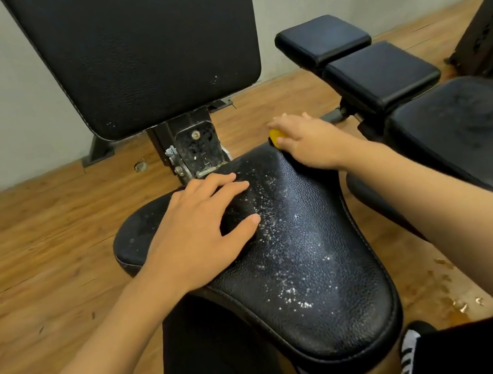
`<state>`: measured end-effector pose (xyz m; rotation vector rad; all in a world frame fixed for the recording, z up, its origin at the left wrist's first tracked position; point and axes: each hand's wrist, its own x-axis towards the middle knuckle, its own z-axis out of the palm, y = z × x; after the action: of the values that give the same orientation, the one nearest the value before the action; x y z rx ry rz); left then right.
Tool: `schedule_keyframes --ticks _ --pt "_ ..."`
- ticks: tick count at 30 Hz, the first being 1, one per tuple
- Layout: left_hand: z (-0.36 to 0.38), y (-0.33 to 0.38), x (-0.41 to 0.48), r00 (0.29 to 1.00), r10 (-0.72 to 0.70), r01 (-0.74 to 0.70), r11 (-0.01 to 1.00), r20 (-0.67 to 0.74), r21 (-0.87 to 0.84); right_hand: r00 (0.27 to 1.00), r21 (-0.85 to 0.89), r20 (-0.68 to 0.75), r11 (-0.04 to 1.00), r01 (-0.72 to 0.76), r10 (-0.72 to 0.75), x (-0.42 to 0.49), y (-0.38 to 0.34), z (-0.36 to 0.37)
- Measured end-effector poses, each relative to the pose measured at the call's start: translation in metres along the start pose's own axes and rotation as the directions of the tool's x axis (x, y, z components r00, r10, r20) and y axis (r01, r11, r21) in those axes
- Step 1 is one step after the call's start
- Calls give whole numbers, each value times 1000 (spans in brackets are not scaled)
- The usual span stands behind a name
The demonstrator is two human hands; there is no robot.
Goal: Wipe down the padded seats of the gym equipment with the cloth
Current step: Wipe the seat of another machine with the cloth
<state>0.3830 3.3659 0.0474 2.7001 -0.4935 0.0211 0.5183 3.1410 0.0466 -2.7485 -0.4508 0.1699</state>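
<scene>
Seat (312,273) speckled with white flecks (290,293); left grip (200,233) lies flat on it, fingers spread, holding nothing. Right grip (306,141) at the seat's far right corner, thumb and fingers pinching the yellow cloth (275,135), mostly hidden.

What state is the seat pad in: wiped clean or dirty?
Dirty: white specks cover the seat pad beside the left hand resting on it.
</scene>
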Motion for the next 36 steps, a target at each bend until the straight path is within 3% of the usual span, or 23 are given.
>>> schedule_keyframes --ticks 5,8,12,16,20,23,27,31,33,36 --pt "1 -1 0 1000 11 -11 1000 -2 17 973 215 -40 949 231 -228 -150 -34 -1" --pt "1 -1 0 1000 15 -15 1000 -6 22 955 226 -94 928 296 -282 -211 -49 0" --pt "1 -1 1 1000 23 -23 1000 -13 13 974 280 -68 933 228 -217 -176 -48 0" --pt "-1 -1 1 1000 24 -24 1000 -6 -14 1000 105 -10 994 12 -11 -55 -15 2" --pt "-1 -2 -1 1000 18 -18 1000 -2 -12 999 4 15 1000 -30 30 -5 -8 2" --pt "-1 -2 -2 1000 16 -16 1000 -13 0 1000 59 -5 998 28 -27 -43 -18 3" --pt "0 -2 -1 999 25 -25 1000 -20 8 983 311 -67 932 185 -173 -161 -42 2" --pt "1 -3 -1 999 36 -36 999 -22 10 946 268 -182 912 309 -268 -256 -67 7" --pt "1 -2 0 999 34 -34 999 -24 7 947 256 -189 918 301 -258 -251 -67 8" --pt "0 0 0 1000 26 -26 1000 -9 9 985 309 -110 937 164 -136 -193 -53 -1"
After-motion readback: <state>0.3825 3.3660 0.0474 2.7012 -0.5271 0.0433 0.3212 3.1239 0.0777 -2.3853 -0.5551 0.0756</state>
